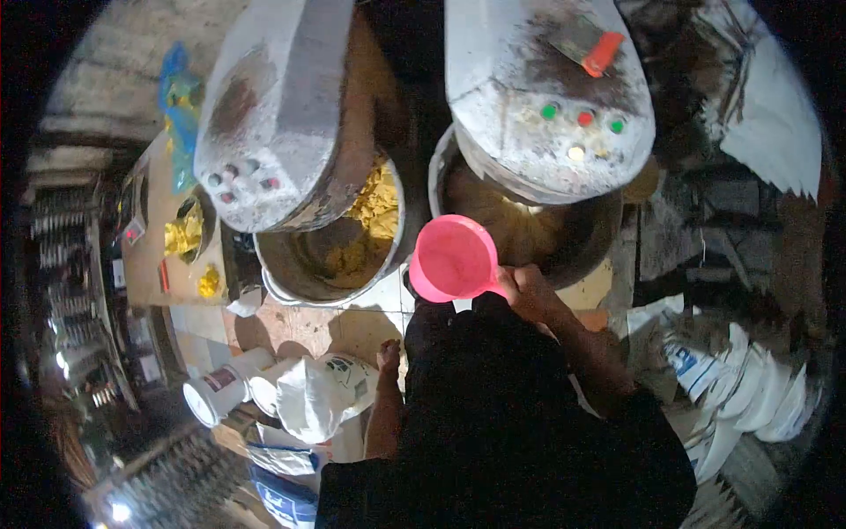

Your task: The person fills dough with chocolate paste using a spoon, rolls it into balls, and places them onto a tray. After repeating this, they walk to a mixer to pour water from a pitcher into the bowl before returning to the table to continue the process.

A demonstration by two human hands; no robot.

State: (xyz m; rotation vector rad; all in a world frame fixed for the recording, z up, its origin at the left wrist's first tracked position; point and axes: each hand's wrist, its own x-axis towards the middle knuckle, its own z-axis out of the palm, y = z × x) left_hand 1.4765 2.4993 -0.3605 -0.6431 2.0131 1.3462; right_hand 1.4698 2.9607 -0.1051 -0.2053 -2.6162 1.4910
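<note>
My right hand (523, 293) is closed round the handle of a pink plastic jug (454, 257), whose inside looks empty. The jug is held in front of my body, at the near edge of the right mixer bowl (582, 256). Pale material shows inside that bowl, under the mixer head (546, 115). My left hand (389, 354) hangs low at my side, near a white sack (315, 398); its fingers are foreshortened and I cannot make out their pose.
A second mixer (264, 123) stands left, its bowl (330, 300) holding yellow dough (374, 207). Beyond it is a wooden table (145, 264) with yellow lumps. White buckets (216, 394) sit on the floor at left, white sacks (749, 388) at right. A red-handled scraper (604, 55) lies on the right mixer head.
</note>
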